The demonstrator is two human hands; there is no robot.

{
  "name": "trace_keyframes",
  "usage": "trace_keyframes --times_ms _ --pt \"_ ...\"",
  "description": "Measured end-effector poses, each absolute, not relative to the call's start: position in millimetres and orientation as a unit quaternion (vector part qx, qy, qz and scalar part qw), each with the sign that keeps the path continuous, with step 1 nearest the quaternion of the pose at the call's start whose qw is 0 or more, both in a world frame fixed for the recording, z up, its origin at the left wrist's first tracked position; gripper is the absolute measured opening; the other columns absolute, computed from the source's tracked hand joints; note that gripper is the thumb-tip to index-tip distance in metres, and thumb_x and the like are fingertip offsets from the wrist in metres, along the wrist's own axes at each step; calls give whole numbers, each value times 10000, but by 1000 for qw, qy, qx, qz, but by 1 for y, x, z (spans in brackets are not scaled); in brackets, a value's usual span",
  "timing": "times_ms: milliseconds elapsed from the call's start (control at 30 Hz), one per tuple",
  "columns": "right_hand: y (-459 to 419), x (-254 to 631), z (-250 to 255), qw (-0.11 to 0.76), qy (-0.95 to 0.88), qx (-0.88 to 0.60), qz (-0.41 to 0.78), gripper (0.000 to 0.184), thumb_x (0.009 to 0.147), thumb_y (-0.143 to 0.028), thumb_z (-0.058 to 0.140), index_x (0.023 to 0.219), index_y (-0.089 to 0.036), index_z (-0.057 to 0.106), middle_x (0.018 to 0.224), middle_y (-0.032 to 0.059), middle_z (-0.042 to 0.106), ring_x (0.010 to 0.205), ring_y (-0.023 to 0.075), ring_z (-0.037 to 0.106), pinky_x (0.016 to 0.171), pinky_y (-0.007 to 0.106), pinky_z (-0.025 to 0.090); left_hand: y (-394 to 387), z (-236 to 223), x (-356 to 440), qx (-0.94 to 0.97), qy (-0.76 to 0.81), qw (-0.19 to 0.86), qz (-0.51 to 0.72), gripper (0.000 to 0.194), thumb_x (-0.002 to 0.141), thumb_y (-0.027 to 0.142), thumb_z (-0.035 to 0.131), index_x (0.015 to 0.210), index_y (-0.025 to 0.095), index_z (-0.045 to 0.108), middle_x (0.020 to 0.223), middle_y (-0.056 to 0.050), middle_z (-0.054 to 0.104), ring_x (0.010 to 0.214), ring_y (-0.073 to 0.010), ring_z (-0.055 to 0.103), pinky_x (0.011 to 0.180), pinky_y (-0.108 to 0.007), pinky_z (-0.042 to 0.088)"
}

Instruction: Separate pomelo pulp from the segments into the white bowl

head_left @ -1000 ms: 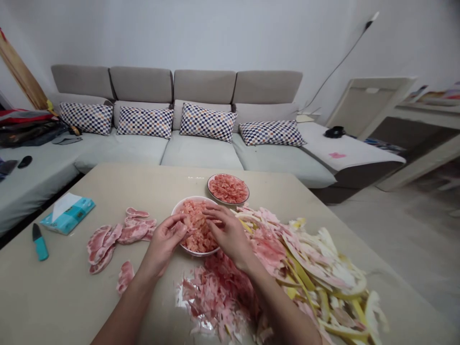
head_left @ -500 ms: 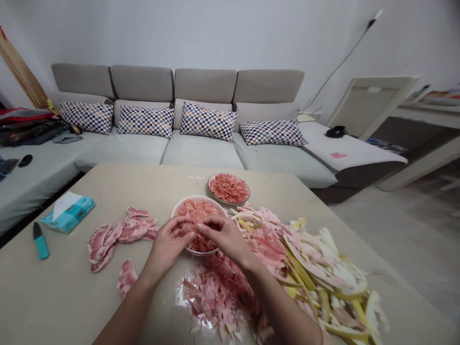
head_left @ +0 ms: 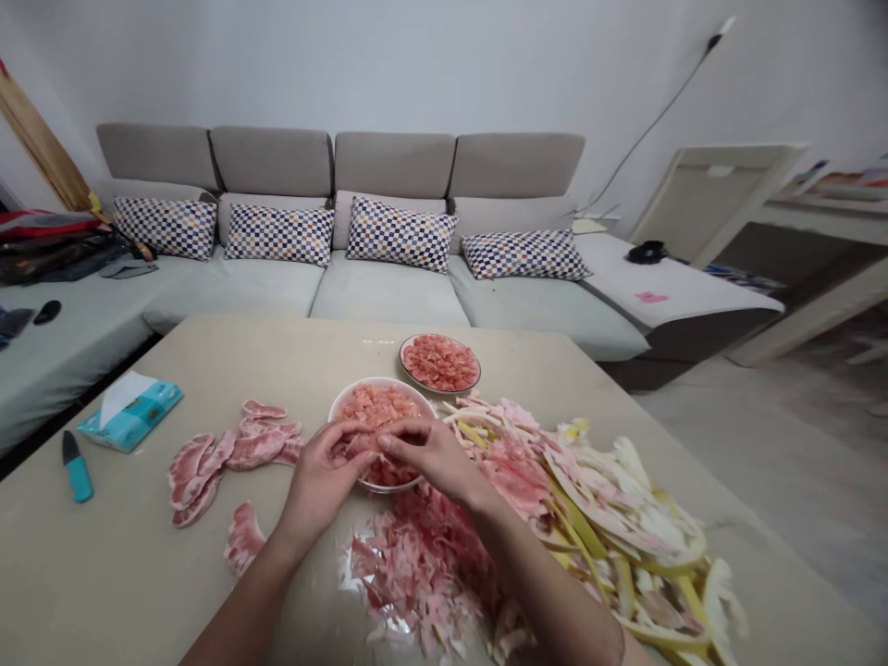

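Over the near side of a white bowl (head_left: 333, 405), my left hand (head_left: 325, 470) and my right hand (head_left: 436, 455) meet at the fingertips. Both are closed in a pinch on a small piece of pomelo flesh (head_left: 365, 444), mostly covered by the fingers. Pink pomelo pulp (head_left: 380, 403) fills the bowl. Several unpeeled pomelo segments (head_left: 198, 476) lie left of my left hand, with a single segment (head_left: 242, 538) closer to me. Beneath my right wrist spreads a heap of torn pink membrane (head_left: 423, 573).
Behind the bowl stands a dark-rimmed plate (head_left: 439, 363) of pomelo pulp. Yellow and white pomelo peel (head_left: 624, 527) is piled on the table's right. At the left are a teal-handled knife (head_left: 79, 469) and a tissue pack (head_left: 131, 413). A sofa (head_left: 388, 291) runs along the far side.
My right hand came in from the bowl's right side, and its fingertips joined my left hand's at the pomelo piece. Over the last half second the hands have barely shifted.
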State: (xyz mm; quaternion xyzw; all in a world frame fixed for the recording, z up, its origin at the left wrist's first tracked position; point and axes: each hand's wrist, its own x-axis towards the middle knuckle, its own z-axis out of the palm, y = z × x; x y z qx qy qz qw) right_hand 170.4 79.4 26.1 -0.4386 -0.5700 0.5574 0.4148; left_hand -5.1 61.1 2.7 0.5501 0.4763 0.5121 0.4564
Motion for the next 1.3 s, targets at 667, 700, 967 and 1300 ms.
trace_keyframes --times_ms 667,700,967,1300 --pt "86 170 4 568 -396 -472 545 343 636 -502 803 751 -185 738 665 -12 662 571 110 600 624 256 542 67 3 -14 578 486 351 554 174 789 251 675 958 210 666 984 -48 637 963 -192 604 880 -301 470" --pt "86 171 4 566 -396 -474 546 346 635 -496 806 764 -181 742 664 -9 663 567 113 603 611 257 543 68 2 -14 578 486 360 548 176 794 254 665 964 207 662 998 -53 641 972 -194 607 878 -302 473" --pt "72 163 5 555 -453 -482 505 298 709 -453 764 833 -182 762 819 41 729 721 179 657 703 311 554 60 3 2 611 468 430 472 146 829 274 615 918 189 694 973 -64 717 930 -209 661 846 -308 498" --pt "61 145 14 550 -563 -491 374 113 770 -305 724 808 -206 761 862 52 730 839 213 666 780 336 520 63 6 -3 618 489 402 466 172 833 278 603 794 181 739 834 -48 723 792 -187 647 725 -276 481"
